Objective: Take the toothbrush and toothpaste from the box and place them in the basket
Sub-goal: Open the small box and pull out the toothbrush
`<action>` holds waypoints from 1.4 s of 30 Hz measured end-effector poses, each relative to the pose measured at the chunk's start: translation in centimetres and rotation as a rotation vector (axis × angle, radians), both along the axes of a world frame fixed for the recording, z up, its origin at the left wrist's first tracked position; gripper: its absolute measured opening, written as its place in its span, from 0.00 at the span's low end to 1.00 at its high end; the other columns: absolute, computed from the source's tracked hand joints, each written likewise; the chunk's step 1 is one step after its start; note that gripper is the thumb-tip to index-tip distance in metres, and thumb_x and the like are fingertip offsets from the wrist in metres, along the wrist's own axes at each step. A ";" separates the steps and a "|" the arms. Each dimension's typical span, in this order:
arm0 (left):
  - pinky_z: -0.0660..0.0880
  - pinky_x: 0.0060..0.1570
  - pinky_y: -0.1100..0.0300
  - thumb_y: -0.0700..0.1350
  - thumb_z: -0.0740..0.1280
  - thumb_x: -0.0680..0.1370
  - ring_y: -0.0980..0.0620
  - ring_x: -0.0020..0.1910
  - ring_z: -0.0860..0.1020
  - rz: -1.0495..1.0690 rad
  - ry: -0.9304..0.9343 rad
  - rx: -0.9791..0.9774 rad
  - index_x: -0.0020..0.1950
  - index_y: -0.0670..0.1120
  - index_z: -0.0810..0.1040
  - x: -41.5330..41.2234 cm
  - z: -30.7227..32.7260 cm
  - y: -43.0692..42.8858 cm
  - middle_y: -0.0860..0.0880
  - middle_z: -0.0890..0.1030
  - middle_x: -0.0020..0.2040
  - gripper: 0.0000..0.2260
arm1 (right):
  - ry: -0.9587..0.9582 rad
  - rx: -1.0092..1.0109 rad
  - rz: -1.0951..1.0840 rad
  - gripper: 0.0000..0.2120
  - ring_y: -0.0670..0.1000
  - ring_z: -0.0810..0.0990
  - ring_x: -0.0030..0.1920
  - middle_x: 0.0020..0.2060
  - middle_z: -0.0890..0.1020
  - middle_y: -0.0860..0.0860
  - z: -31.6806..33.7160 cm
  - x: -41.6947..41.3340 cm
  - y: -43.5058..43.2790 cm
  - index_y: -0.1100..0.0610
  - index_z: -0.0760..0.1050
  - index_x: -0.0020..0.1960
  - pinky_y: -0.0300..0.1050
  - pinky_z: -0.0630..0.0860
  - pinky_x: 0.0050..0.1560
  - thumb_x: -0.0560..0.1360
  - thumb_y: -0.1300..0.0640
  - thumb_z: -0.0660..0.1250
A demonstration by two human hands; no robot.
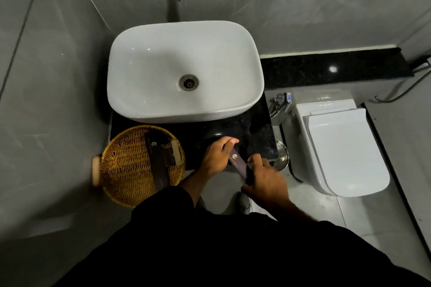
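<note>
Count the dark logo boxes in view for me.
2: one box held between the left hand and right hand; another dark box lies in the wicker basket. Others may be hidden.

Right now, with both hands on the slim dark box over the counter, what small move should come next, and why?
Probably open the end of the box at the right hand while the left hand steadies the far end. The box looks shut, no toothbrush or toothpaste shows, and the wicker basket sits to the left on the counter.
</note>
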State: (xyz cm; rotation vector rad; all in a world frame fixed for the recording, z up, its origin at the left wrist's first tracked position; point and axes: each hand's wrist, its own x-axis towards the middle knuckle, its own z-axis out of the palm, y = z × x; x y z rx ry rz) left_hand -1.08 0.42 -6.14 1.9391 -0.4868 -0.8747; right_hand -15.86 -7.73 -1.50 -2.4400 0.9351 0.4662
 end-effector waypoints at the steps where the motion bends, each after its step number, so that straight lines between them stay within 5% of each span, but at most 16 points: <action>1: 0.77 0.46 0.60 0.45 0.61 0.83 0.50 0.48 0.81 -0.018 0.036 -0.036 0.59 0.45 0.83 -0.4 -0.2 0.2 0.46 0.84 0.51 0.12 | 0.033 0.001 -0.004 0.32 0.56 0.82 0.49 0.55 0.79 0.51 0.1 -0.4 0.0 0.47 0.63 0.59 0.47 0.74 0.38 0.62 0.47 0.76; 7: 0.69 0.22 0.70 0.43 0.61 0.83 0.62 0.23 0.77 0.116 0.259 -0.117 0.57 0.40 0.80 -1.7 -1.0 0.6 0.41 0.85 0.41 0.10 | 0.069 -0.067 0.007 0.30 0.56 0.79 0.54 0.57 0.77 0.51 0.8 -1.7 0.4 0.47 0.65 0.60 0.47 0.72 0.40 0.64 0.48 0.76; 15: 0.74 0.33 0.62 0.55 0.63 0.81 0.57 0.29 0.81 0.239 0.638 -0.064 0.48 0.52 0.83 -1.4 -1.6 0.3 0.49 0.85 0.33 0.12 | 0.060 -0.138 0.023 0.25 0.55 0.76 0.56 0.58 0.77 0.49 4.9 -2.4 0.9 0.47 0.69 0.60 0.51 0.79 0.44 0.67 0.52 0.75; 19: 0.78 0.32 0.61 0.59 0.64 0.79 0.55 0.31 0.80 0.240 0.807 0.004 0.45 0.49 0.84 -1.8 -2.0 0.6 0.48 0.80 0.36 0.16 | 0.048 -0.299 0.105 0.25 0.55 0.73 0.55 0.59 0.81 0.48 8.1 -2.8 1.1 0.47 0.74 0.63 0.50 0.77 0.48 0.68 0.60 0.72; 25: 0.77 0.23 0.63 0.67 0.56 0.79 0.50 0.29 0.84 0.126 0.960 0.161 0.48 0.47 0.79 -3.3 -1.3 0.0 0.45 0.84 0.42 0.25 | 0.141 -0.374 0.172 0.25 0.56 0.73 0.60 0.60 0.82 0.48 11.8 -2.4 1.4 0.45 0.75 0.68 0.51 0.74 0.56 0.71 0.58 0.70; 42: 0.76 0.24 0.65 0.70 0.56 0.76 0.48 0.28 0.84 -0.298 0.982 0.277 0.43 0.46 0.80 -3.5 -2.1 -0.4 0.45 0.81 0.42 0.29 | 0.413 -0.405 0.288 0.11 0.55 0.77 0.59 0.52 0.83 0.50 13.6 -1.4 2.9 0.47 0.78 0.60 0.52 0.70 0.61 0.78 0.49 0.66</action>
